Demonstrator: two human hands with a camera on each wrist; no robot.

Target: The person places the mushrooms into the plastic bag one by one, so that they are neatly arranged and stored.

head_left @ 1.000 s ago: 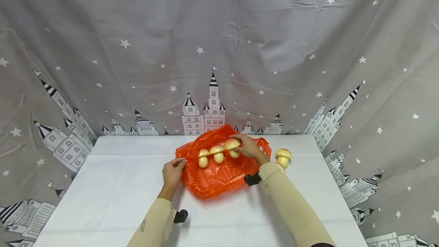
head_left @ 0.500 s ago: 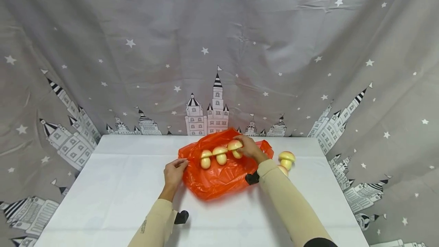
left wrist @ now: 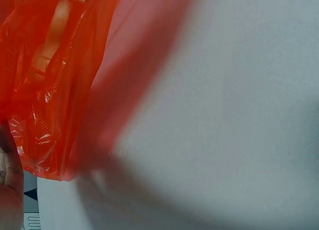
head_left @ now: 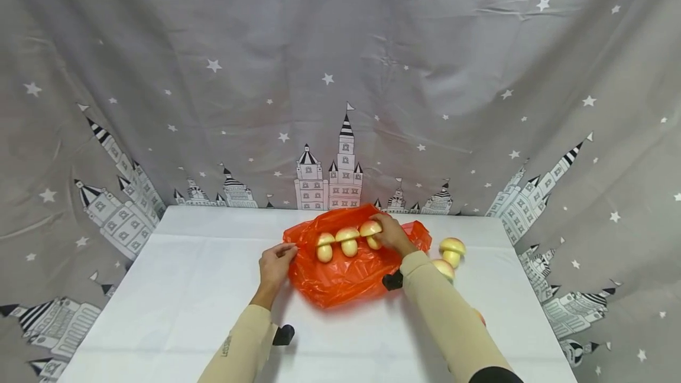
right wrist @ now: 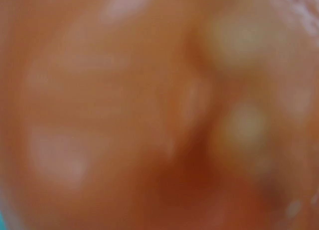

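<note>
In the head view an orange-red plastic bag (head_left: 340, 291) lies spread in the middle of the table. Two toy mushrooms with yellow stems and reddish caps rest in it, the left mushroom (head_left: 325, 248) and the middle mushroom (head_left: 349, 246), side by side. My right hand (head_left: 392, 234) holds a third mushroom (head_left: 370, 229) by its right side, level with those two. At the bag's left edge my left hand (head_left: 276, 263) pinches the plastic between thumb and fingers. The left wrist view shows the crinkled bag (left wrist: 55, 105) beside my fingers (left wrist: 12, 165). The right wrist view is blurred.
Right of the bag stand a mushroom (head_left: 452, 251) and, just nearer, another mushroom (head_left: 443, 268) partly behind my right sleeve (head_left: 447, 318). A reddish bit of something (head_left: 480, 316) peeks out past that sleeve. A grey castle-print curtain (head_left: 404, 93) hangs behind the white table (head_left: 175, 294).
My right hand has lowered its mushroom slightly, beside the other two. My left hand keeps its pinch on the bag. The head view has shifted a little, and a reddish bit now shows past the sleeve.
</note>
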